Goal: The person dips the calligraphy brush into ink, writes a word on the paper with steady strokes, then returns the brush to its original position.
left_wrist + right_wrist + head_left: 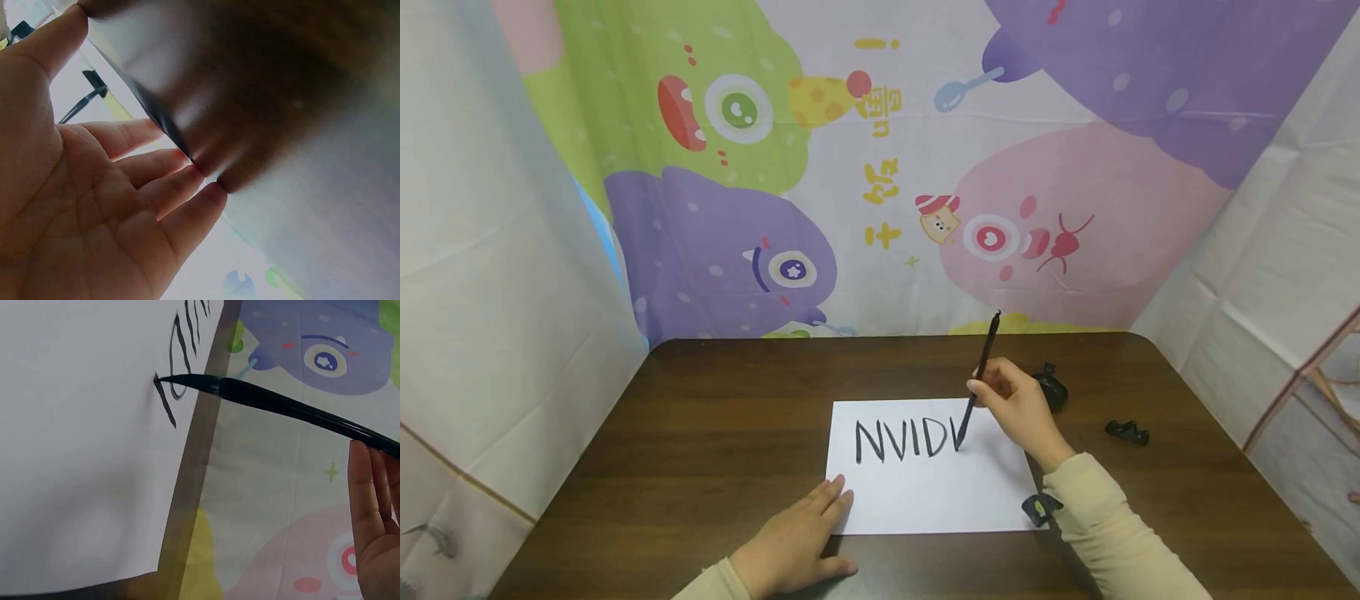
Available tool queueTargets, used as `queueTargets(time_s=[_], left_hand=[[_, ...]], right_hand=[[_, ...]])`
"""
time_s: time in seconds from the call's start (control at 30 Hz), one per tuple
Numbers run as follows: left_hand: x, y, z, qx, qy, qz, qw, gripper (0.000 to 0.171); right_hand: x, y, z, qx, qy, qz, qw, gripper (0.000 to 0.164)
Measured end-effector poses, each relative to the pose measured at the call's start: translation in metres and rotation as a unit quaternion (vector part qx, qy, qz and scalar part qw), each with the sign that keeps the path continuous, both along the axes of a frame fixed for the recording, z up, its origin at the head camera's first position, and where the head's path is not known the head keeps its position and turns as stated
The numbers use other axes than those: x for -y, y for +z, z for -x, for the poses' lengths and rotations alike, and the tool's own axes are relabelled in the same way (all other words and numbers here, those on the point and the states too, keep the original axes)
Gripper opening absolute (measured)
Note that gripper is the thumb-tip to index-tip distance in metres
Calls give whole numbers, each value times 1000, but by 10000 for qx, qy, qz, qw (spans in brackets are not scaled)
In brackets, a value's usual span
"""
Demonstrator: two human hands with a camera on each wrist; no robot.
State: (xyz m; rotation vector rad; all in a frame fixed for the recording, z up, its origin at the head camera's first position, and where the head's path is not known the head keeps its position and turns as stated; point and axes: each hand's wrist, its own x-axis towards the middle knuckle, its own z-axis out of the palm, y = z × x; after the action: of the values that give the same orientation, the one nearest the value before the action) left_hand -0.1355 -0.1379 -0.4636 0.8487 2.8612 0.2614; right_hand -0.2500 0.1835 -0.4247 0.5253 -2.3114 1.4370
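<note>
My right hand (1021, 410) holds a dark calligraphy brush (983, 362) near its middle, the shaft standing upright with a slight lean. The brush tip touches a white sheet of paper (925, 504), at the lower end of a slanted stroke after the black letters "NVID" (898, 440). In the right wrist view the brush (281, 407) meets that stroke, and the thumb side of the grip is out of view. My left hand (801, 533) lies flat at the sheet's lower left, fingertips on its edge and thumb on the table. The left wrist view shows its palm (94, 219) with straight fingers.
A black rounded object (1052, 390) sits behind my right hand, partly hidden. Farther right lies a black wavy brush rest (1127, 432). A small dark piece (1040, 509) is on the paper's lower right corner, beside my sleeve. A cartoon curtain (880, 283) hangs behind the brown table (715, 433).
</note>
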Motion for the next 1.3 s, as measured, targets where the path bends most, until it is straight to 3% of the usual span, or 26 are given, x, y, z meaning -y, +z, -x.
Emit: queueTargets(time_s=[0.37,0.93,1.3], left_hand=[[1,0,0,13,3,1,10000,83],[0,-1,0,55,28,2,10000,83],[0,0,0,50,36,0,10000,83]], right_hand=[[-2,27,-9,-190,-114,443,9988,12],[-5,17,5,-600,-451,458,9961,15],[-14,-8,24,-701,-549,392,9953,15]])
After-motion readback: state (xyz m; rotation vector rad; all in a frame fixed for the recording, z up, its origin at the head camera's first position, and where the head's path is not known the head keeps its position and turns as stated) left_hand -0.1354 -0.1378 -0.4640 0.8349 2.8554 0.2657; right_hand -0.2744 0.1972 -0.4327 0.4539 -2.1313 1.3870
